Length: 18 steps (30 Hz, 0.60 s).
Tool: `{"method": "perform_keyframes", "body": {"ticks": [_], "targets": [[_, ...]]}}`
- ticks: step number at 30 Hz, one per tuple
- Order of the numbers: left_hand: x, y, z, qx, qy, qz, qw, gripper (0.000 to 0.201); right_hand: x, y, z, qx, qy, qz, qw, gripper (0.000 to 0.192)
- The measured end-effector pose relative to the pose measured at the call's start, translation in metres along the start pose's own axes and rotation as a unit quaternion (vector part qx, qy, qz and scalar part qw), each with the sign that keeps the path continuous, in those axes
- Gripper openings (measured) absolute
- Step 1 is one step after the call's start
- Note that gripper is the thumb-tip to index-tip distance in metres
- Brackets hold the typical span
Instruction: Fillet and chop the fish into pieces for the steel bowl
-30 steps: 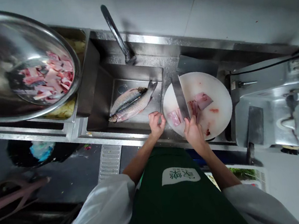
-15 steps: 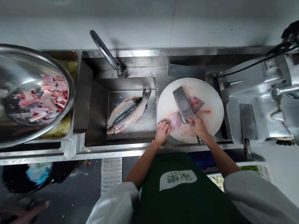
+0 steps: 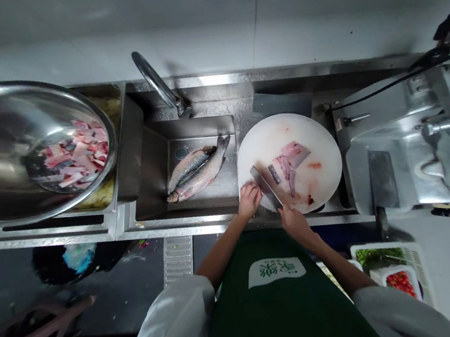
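My right hand point(image 3: 295, 225) grips the handle of a cleaver point(image 3: 267, 187), whose blade stands nearly on edge at the left front of a round white cutting board point(image 3: 322, 133). Close against the blade, my left hand point(image 3: 249, 200) has its fingers curled on a piece of fish point(image 3: 264, 189), mostly hidden by fingers and blade. Right of the blade lies a narrow strip with dark skin point(image 3: 274, 174). Pale pink fish flesh point(image 3: 295, 153) rests beyond it, with thin pieces trailing toward me.
Two whole fish point(image 3: 202, 168) lie in the sink point(image 3: 154, 200) under a faucet point(image 3: 156, 83). A large steel bowl point(image 3: 112, 144) with cut fish pieces stands left. Another cleaver point(image 3: 383, 181) lies on the metal machine at right. Below is a basket point(image 3: 419, 259) with greens and red chopped pieces.
The cleaver has swung left and turned from showing its broad side to nearly on edge beside my left hand. Fish pieces it covered are now visible. The view has shifted slightly.
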State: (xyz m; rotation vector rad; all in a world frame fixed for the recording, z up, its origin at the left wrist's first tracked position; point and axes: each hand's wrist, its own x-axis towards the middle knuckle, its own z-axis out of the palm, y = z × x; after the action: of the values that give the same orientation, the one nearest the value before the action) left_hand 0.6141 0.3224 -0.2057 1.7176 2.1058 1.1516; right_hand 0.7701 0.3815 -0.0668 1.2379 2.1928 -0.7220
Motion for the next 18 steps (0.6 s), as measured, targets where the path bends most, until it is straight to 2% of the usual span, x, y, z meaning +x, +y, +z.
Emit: {"method": "perform_keyframes", "body": {"ticks": [3,5,6,8,9,10,11,12,14,15,16,18], "targets": [[-0.004,0.002,-0.009,-0.012,-0.012,0.001,1.0,0.025,0.012,0.008,-0.012,0.002,0.012,0.003,1.0,0.04],[0.003,0.004,-0.029,-0.021,0.003,0.011,1.0,0.023,0.02,0.007,-0.024,0.01,0.03,0.006,0.999,0.039],[0.013,0.005,-0.042,-0.023,0.032,0.007,0.999,0.022,0.022,0.007,-0.029,0.013,0.039,0.013,0.999,0.039],[0.052,0.007,-0.063,-0.025,0.118,-0.02,0.992,0.02,0.019,0.006,-0.033,0.018,0.054,0.021,0.998,0.04],[0.079,0.009,-0.068,-0.026,0.163,-0.043,0.985,0.02,0.015,0.005,-0.032,0.022,0.057,0.013,0.998,0.04],[0.109,0.013,-0.067,-0.031,0.177,-0.065,0.982,0.021,0.01,0.004,-0.029,0.028,0.054,-0.004,0.998,0.041],[0.141,0.018,-0.061,-0.038,0.147,-0.075,0.986,0.022,0.005,0.002,-0.025,0.034,0.046,-0.026,0.998,0.042],[0.172,0.025,-0.048,-0.043,0.084,-0.083,0.992,0.021,0.001,0.0,-0.02,0.04,0.036,-0.046,0.997,0.042],[0.22,0.043,-0.011,-0.028,-0.078,-0.132,0.988,0.017,-0.004,-0.003,-0.009,0.048,0.011,-0.066,0.997,0.041],[0.236,0.053,0.01,-0.011,-0.148,-0.172,0.974,0.02,-0.005,-0.004,-0.004,0.051,0.003,-0.064,0.997,0.041],[0.245,0.063,0.031,-0.014,-0.188,-0.205,0.96,0.024,-0.006,-0.005,0.0,0.052,-0.003,-0.055,0.997,0.041],[0.249,0.08,0.065,-0.073,-0.21,-0.236,0.946,0.026,-0.006,-0.005,0.006,0.051,-0.009,-0.036,0.998,0.042]]}}
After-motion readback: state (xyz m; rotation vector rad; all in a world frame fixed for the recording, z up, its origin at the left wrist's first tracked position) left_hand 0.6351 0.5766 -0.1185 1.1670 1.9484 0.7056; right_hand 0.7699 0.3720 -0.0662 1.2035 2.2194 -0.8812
